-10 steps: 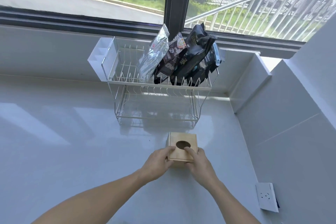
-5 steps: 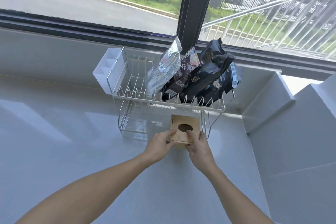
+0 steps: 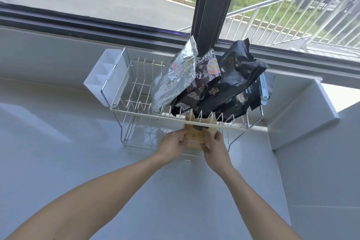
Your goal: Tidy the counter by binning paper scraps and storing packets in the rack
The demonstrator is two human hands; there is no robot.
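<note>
A small wooden box (image 3: pixel 196 134) with a dark oval hole in its lid sits partly under the upper tier of the wire rack (image 3: pixel 136 114). My left hand (image 3: pixel 171 145) grips its left side and my right hand (image 3: pixel 214 149) grips its right side. Several packets stand in the rack's upper tier: a silver foil packet (image 3: pixel 175 84), a brown packet (image 3: pixel 202 84) and black packets (image 3: pixel 237 80). The box's far half is hidden behind the rack's front rail.
A white plastic cutlery holder (image 3: pixel 105 78) hangs on the rack's left end. The grey counter (image 3: pixel 58 161) runs to a window sill behind and a raised ledge (image 3: pixel 303 115) and wall on the right.
Both hands have pushed the wooden box away from me, from the open counter to under the rack's front edge. The view has moved closer to the rack.
</note>
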